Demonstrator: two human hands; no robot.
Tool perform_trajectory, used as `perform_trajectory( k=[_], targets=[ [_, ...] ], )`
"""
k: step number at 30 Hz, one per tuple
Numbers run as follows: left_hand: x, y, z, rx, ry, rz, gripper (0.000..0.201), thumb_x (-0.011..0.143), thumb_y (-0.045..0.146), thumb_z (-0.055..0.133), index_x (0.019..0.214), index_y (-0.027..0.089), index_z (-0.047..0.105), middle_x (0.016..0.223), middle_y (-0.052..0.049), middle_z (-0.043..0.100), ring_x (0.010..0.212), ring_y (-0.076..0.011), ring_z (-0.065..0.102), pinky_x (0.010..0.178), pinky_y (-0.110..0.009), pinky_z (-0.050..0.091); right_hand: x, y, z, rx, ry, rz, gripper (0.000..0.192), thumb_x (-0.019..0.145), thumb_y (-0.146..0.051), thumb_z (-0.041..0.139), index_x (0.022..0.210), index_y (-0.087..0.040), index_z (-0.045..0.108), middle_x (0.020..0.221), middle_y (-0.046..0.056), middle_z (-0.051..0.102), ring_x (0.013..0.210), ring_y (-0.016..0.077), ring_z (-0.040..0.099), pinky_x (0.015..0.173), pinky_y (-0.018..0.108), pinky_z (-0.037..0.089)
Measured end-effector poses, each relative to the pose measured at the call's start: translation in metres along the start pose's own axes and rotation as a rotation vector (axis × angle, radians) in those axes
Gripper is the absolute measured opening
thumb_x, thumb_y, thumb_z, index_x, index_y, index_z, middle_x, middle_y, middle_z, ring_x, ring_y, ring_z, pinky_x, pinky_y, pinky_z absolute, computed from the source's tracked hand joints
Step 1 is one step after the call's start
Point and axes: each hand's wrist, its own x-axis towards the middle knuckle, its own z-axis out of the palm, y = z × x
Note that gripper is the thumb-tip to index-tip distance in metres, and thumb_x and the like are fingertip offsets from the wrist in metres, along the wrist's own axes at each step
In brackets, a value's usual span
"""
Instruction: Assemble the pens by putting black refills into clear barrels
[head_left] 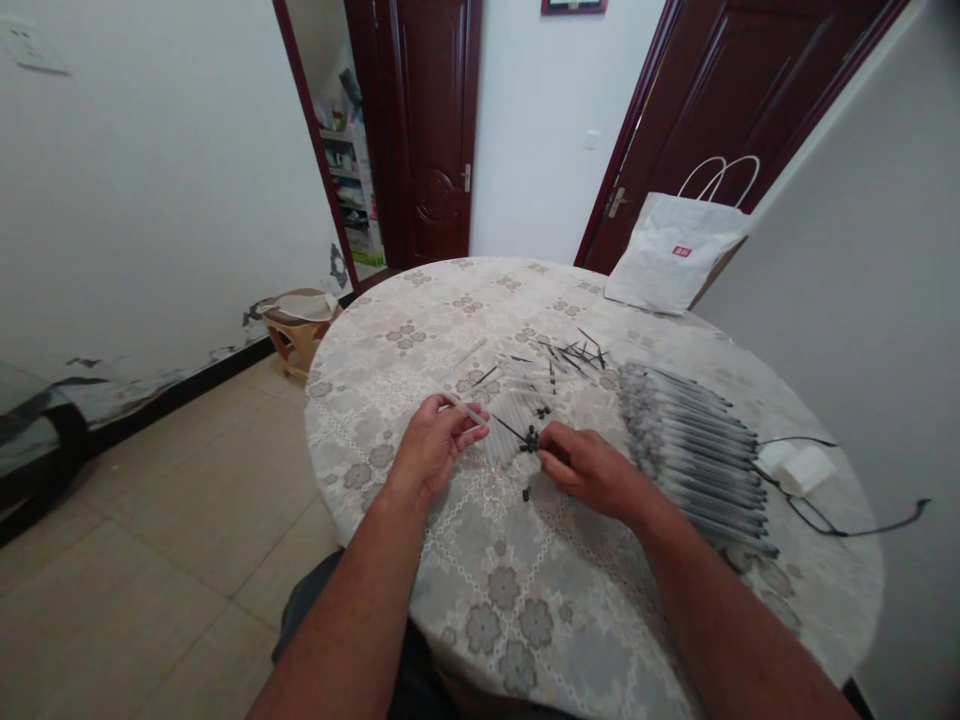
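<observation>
Hands at work on a round table with a patterned cloth [502, 600], places being given relative to the cluster of small black pieces [532, 438]. The left hand [439, 440], left of the cluster, has its thumb and fingers closed on a slender translucent tube [471, 412], held at a slant. The right hand [577, 458] lies immediately right of the cluster, fingers curled and fingertips drawn narrowly together; whether they grip a piece cannot be told. A thin dark rod [510, 428] extends from the cluster toward the left hand; its support is unclear. Loose translucent tubes [496, 432] lie side by side just left of the cluster, and one stray black piece [526, 494] lies nearer the person. Beyond the cluster, to the right, black rods [577, 356] are scattered. Farther right of it are a row of dark-ended grey sticks [709, 450], then white paper [804, 468] and eyeglasses [844, 534]. A white bag [675, 255] stands well beyond it, to the right.
</observation>
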Motion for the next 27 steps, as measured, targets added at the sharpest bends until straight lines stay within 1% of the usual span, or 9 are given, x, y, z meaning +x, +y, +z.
perform_trajectory(
  k=[3, 6, 11, 16, 20, 24, 27],
  targets=[
    [0.0013, -0.0009, -0.0017, -0.031, 0.01, 0.007, 0.022, 0.082, 0.02, 0.071, 0.098, 0.016, 0.058, 0.094, -0.009, 0.071, 0.088, -0.0188, 0.071, 0.078, -0.032, 0.061, -0.0017, -0.0001, -0.0016, 0.009, -0.042, -0.008, 0.007, 0.093, -0.025, 0.051, 0.09, -0.021, 0.055, 0.068, -0.004, 0.055, 0.059, 0.0119, 0.047, 0.057, 0.023, 0.029],
    [0.0015, -0.0026, -0.0021, -0.032, -0.013, 0.005, 0.022, 0.084, 0.022, 0.071, 0.102, 0.015, 0.06, 0.094, -0.009, 0.07, 0.088, -0.0181, 0.071, 0.079, -0.032, 0.061, -0.0018, 0.0017, -0.0024, -0.002, -0.054, -0.002, 0.006, 0.092, -0.023, 0.051, 0.089, -0.021, 0.056, 0.067, -0.005, 0.053, 0.058, 0.0114, 0.047, 0.057, 0.023, 0.029],
    [-0.0003, -0.0027, 0.0001, -0.019, -0.034, 0.007, 0.022, 0.081, 0.024, 0.074, 0.096, 0.016, 0.059, 0.093, -0.008, 0.07, 0.087, -0.0176, 0.07, 0.078, -0.032, 0.061, -0.0017, 0.0023, -0.0019, -0.012, -0.054, 0.0, 0.007, 0.093, -0.023, 0.05, 0.089, -0.02, 0.056, 0.067, -0.005, 0.052, 0.058, 0.0106, 0.046, 0.057, 0.023, 0.028],
    [-0.0002, -0.0024, -0.0004, -0.033, -0.027, 0.028, 0.025, 0.081, 0.027, 0.076, 0.095, 0.017, 0.058, 0.092, -0.006, 0.07, 0.086, -0.0168, 0.07, 0.08, -0.033, 0.06, -0.0024, 0.0023, -0.0019, 0.002, -0.062, 0.001, 0.006, 0.092, -0.022, 0.051, 0.089, -0.02, 0.056, 0.067, -0.005, 0.052, 0.058, 0.0104, 0.046, 0.057, 0.022, 0.028],
    [0.0009, -0.0031, -0.0011, -0.015, -0.045, 0.032, 0.026, 0.079, 0.029, 0.077, 0.093, 0.018, 0.058, 0.091, -0.005, 0.07, 0.085, -0.016, 0.069, 0.079, -0.032, 0.06, -0.0021, 0.0035, -0.0012, -0.007, -0.054, 0.004, 0.007, 0.092, -0.022, 0.051, 0.089, -0.02, 0.057, 0.067, -0.004, 0.054, 0.058, 0.0109, 0.046, 0.057, 0.023, 0.028],
    [0.0011, -0.0042, -0.0005, 0.002, -0.037, 0.027, 0.026, 0.08, 0.029, 0.077, 0.093, 0.018, 0.058, 0.091, -0.005, 0.069, 0.085, -0.016, 0.069, 0.079, -0.032, 0.06, -0.0021, 0.0047, -0.0003, -0.012, -0.055, -0.001, 0.007, 0.092, -0.023, 0.051, 0.09, -0.02, 0.058, 0.068, -0.004, 0.055, 0.059, 0.0112, 0.047, 0.057, 0.023, 0.029],
    [0.0006, -0.0054, -0.0008, 0.02, -0.061, 0.029, 0.026, 0.08, 0.031, 0.077, 0.093, 0.018, 0.059, 0.092, -0.005, 0.07, 0.086, -0.0169, 0.07, 0.079, -0.033, 0.061, -0.0019, 0.0044, -0.0008, -0.017, -0.051, 0.008, 0.008, 0.093, -0.023, 0.051, 0.091, -0.02, 0.059, 0.067, -0.004, 0.055, 0.059, 0.0113, 0.047, 0.057, 0.023, 0.029]
  ],
)
